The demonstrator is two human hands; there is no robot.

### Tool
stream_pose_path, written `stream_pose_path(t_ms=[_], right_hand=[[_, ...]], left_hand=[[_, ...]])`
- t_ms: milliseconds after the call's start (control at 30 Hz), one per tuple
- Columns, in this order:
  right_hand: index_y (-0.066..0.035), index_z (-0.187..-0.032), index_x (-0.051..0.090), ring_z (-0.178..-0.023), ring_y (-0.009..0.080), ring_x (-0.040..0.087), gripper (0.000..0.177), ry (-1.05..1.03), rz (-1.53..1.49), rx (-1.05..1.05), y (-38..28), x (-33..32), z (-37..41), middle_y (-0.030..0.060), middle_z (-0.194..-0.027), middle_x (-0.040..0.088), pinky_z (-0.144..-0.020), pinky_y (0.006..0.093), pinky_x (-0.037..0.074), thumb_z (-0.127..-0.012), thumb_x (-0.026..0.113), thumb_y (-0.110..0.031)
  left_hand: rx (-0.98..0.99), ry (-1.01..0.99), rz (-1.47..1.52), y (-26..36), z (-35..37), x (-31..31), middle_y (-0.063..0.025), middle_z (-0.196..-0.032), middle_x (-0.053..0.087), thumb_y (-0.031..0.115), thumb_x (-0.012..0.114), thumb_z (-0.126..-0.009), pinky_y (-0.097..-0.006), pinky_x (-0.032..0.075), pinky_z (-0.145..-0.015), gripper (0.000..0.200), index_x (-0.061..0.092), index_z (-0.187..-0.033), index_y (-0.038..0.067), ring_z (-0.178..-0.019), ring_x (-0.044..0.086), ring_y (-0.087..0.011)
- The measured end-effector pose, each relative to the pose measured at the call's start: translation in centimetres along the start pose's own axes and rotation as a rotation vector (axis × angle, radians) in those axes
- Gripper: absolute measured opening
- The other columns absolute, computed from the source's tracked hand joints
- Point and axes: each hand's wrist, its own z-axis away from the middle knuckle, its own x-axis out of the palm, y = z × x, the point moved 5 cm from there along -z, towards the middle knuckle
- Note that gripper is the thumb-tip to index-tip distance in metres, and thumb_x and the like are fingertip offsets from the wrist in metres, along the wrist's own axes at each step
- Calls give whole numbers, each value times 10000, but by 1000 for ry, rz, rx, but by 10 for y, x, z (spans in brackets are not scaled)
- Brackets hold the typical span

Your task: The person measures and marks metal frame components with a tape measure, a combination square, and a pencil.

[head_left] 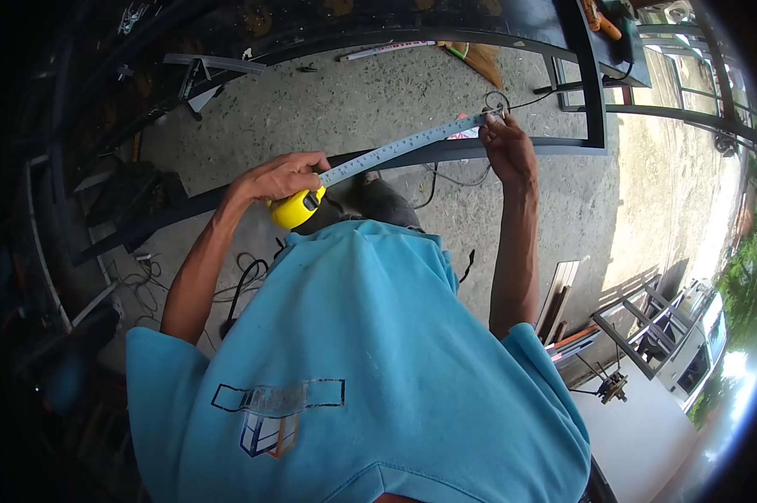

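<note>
My blue shirt (pixel 370 352) fills the near view. Beyond it, my left hand (pixel 288 178) has its grip closed round the yellow tape measure (pixel 296 210), and the blade (pixel 403 147) runs along the dark steel bar (pixel 554 147) to my right hand (pixel 509 151), which pinches the tip. I judge this the measuring step: a reading calls for a taut, flat blade. Cables (pixel 244 281) crowd the floor (pixel 353 101) near me, with open concrete past the bar

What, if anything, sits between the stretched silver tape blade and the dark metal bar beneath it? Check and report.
Nothing visible does. The left hand holds the yellow tape measure case, the right hand pinches the silver tape blade at its far end, and the blade runs unobstructed along the dark curved metal bar.
</note>
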Motion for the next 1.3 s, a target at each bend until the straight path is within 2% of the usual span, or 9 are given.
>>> stream_pose_path(t_ms=[133, 167, 300, 500, 633, 667, 1033, 1133, 1300], right_hand=[[55, -989, 606, -750, 158, 601, 188, 220, 659, -488, -90, -145, -44, 118, -992, 587, -668, 259, 503, -802, 599, 55], [22, -833, 673, -729, 164, 616, 90, 283, 1527, -875, -128, -126, -16, 131, -999, 612, -651, 265, 517, -834, 593, -20], [43, -1120, 572, -693, 151, 620, 349, 320, 664, -328, -187, -277, -44, 114, -873, 630, -629, 246, 512, -841, 587, -166], [-40, -1136, 588, -523, 110, 512, 346, 294, 1331, -175, -215, -254, -39, 64, -696, 576, -418, 254, 408, -819, 584, -178], [-97, -1092, 622, -597, 192, 618, 292, 220, 1796, -52, -226, -249, -57, 127, -847, 659, -514, 333, 488, -832, 539, -201], [-103, -1090, 615, -766, 288, 648, 282, -31, 2102, -516, -227, -272, -74, 152, -925, 654, -648, 375, 501, -843, 521, -202], [-92, -1117, 591, -985, 351, 562, 378, 171, 2137, -177, -228, -251, -60, 195, -1058, 593, -803, 402, 427, -911, 329, -269], [-121, -1078, 573, -973, 387, 547, 403, 258, 1948, -196, -230, -256, -73, 230, -1034, 579, -799, 433, 406, -912, 299, -366], [-47, -1071, 568, -1048, 385, 516, 456, 96, 2048, -70, -229, -252, -64, 254, -1098, 559, -869, 407, 383, -895, 317, -385]], left_hand=[[-197, 57, -65, -1, 10, 7, -82, -813, 564, 153, 513, -782, -299, 424, -666, 246, 516, -982, 10, -721, 518, -136], [-229, 22, -135, -3, 15, 12, -96, -819, 579, 143, 518, -781, -307, 430, -685, 259, 520, -1000, 5, -737, 540, -161], [-350, 41, -381, -27, 37, -1, -127, -851, 603, 116, 521, -792, -339, 437, -737, 296, 533, -1078, 41, -779, 576, -222], [-243, 236, -206, 21, 24, 4, -66, -730, 561, 172, 521, -847, -331, 431, -689, 374, 512, -1214, 100, -667, 529, -178], [-202, 154, -455, 20, -1, 7, -83, -674, 546, 195, 447, -916, -332, 434, -655, 330, 501, -1228, 103, -624, 521, -172], [-198, 144, -479, 22, -7, 9, -88, -678, 554, 203, 454, -916, -342, 437, -650, 329, 503, -1226, 105, -623, 531, -181], [-166, 160, -554, 15, -66, 18, -104, -716, 599, 180, 450, -918, -389, 449, -655, 358, 463, -1264, 93, -683, 585, -208], [-260, 162, -531, 8, -72, 19, -182, -1006, 629, 113, 470, -895, -427, 450, -739, 395, 441, -1288, 85, -844, 618, -301], [-234, 176, -543, 24, -75, 32, -197, -1049, 614, 72, 486, -870, -432, 451, -757, 423, 437, -1289, 94, -894, 612, -330]])
